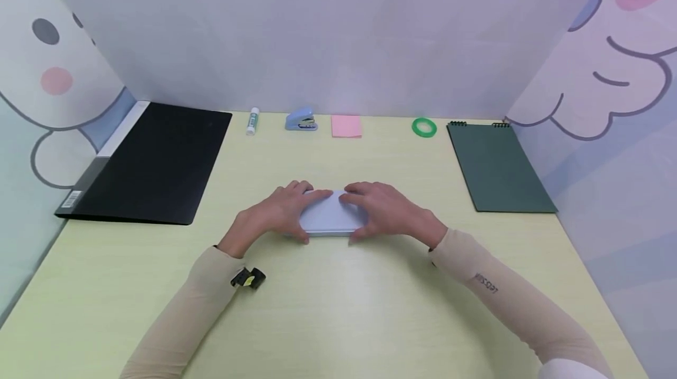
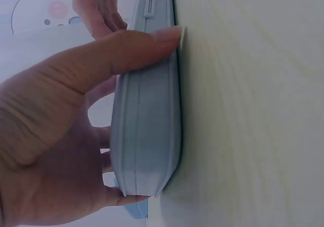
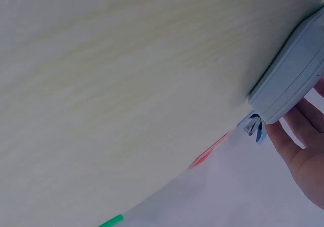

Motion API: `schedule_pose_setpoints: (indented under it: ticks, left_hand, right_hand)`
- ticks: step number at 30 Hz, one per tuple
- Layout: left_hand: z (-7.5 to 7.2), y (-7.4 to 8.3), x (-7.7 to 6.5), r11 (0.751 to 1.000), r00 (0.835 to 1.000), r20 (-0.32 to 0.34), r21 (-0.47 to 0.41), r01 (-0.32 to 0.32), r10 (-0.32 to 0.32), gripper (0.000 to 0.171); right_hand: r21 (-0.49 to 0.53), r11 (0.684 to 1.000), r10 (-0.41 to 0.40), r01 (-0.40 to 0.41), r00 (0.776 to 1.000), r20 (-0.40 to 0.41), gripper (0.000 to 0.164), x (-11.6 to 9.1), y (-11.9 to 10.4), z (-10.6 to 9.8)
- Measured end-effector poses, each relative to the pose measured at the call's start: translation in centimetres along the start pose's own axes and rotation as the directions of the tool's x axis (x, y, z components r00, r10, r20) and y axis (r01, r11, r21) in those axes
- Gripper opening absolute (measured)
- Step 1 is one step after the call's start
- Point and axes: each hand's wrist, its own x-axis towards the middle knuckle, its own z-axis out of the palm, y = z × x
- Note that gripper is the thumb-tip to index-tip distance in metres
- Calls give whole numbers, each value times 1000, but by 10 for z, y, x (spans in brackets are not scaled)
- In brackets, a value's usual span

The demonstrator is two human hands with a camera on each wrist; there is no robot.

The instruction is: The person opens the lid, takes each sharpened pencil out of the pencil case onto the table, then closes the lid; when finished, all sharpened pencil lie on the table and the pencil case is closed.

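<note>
A pale blue-grey hard case (image 1: 334, 214) with a seam round its side lies flat on the table between both hands. My left hand (image 1: 288, 205) grips its left end. In the left wrist view, the left thumb (image 2: 147, 45) crosses the front side of the case (image 2: 152, 126), beside a small clasp (image 2: 149, 7). At the other end, my right hand (image 1: 386, 208) holds the case with thumb in front and fingers over the top and back. Only some right fingers (image 3: 283, 143) show against the case (image 3: 291, 80) in the right wrist view.
Along the back stand a glue stick (image 1: 252, 121), a blue stapler (image 1: 301, 120), pink sticky notes (image 1: 346, 126) and a green tape roll (image 1: 424, 127). A black folder (image 1: 153, 161) lies at left, a dark green spiral notebook (image 1: 502, 167) at right. Walls (image 1: 338, 32) enclose the table.
</note>
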Motion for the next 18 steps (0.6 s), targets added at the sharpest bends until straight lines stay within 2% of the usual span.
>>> schedule_pose_setpoints:
  ticks: [11, 18]
  left_hand:
    - [0, 3, -1, 998, 1000, -27, 62, 13, -11, 97]
    - [2, 2, -1, 997, 999, -51, 76, 0, 4, 93]
  right_hand:
    - [-47, 999, -19, 19, 1000, 3, 73, 4, -4, -1]
    - [-28, 999, -24, 24, 1000, 6, 68, 7, 0, -2]
